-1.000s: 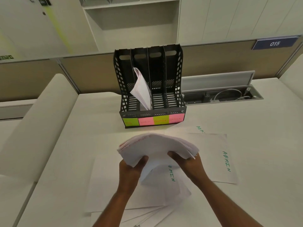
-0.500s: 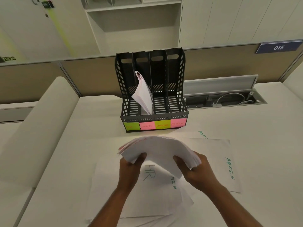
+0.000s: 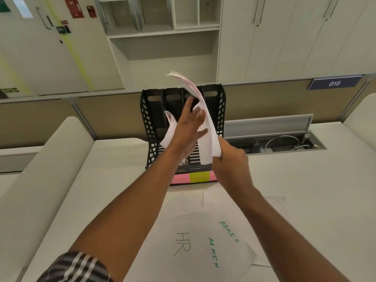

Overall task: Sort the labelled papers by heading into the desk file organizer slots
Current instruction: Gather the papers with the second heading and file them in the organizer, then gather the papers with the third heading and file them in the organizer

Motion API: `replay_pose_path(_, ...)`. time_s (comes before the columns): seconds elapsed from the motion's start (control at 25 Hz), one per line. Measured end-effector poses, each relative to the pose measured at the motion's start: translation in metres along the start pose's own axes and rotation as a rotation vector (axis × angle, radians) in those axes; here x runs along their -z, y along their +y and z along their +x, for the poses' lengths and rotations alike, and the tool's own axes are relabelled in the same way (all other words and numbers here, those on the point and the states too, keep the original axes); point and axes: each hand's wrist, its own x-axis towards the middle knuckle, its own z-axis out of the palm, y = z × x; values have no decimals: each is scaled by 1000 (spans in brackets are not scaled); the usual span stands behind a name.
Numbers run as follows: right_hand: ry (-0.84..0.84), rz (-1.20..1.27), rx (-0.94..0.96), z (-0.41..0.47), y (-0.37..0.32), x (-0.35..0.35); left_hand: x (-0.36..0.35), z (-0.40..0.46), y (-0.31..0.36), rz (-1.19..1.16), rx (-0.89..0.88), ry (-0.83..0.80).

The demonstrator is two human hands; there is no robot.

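Note:
A black file organizer (image 3: 220,110) with four slots stands on the white desk, coloured labels along its front. A sheaf of papers (image 3: 169,129) leans in its second slot from the left. My right hand (image 3: 232,165) grips the lower edge of a curved paper stack (image 3: 205,119), held upright over the third slot. My left hand (image 3: 189,129) has straight fingers pressed against the stack's left face. Loose sheets headed "HR" (image 3: 183,244) and "ADMIN" (image 3: 228,232) lie on the desk below my arms.
An open cable tray (image 3: 284,144) with wires is sunk in the desk right of the organizer. A low partition runs behind, with a "015" sign (image 3: 334,83). Cabinets and shelves stand beyond. A padded cream divider (image 3: 46,169) lies at left.
Both hands have lifted the paper stack from just above the desk, turned it upright and carried it forward to the organizer. The "HR" sheet beneath is now uncovered.

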Motion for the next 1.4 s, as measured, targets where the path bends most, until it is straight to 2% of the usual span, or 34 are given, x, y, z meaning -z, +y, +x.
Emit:
replay_pose_path(0.12,-67,12,-120,35,24,-31,7,11,-5,-107,-11,-65)
replay_pose_path(0.36,-236,66,-311,43,53,-81,16,8,-39,-25,104,-7)
replay_pose_path(0.48,-359,71,-381,34,60,-85,24,-16,-61,-1,162,-12)
replay_pose_path(0.56,-352,69,-424,24,65,-77,28,-43,-73,56,162,-27)
replay_pose_path(0.68,-299,169,-514,-10,77,-55,42,-98,-104,292,205,12)
replay_pose_path(0.76,-340,238,-631,-52,86,-39,63,-140,-134,633,263,-44)
replay_pose_path(0.88,-508,226,-829,-126,97,-25,92,-204,-173,1194,429,-217)
replay_pose_path(0.96,-691,44,-863,-172,97,-25,100,-232,-190,1380,480,-276)
replay_pose_path(1.04,-809,-85,-865,-209,90,-30,103,-246,-201,1448,502,-278)
replay_pose_path(1.16,-740,-10,-924,-239,75,-37,101,-253,-208,1472,512,-201)
replay_pose_path(1.4,-556,46,-788,-243,69,-50,91,-256,-212,1478,531,-128)
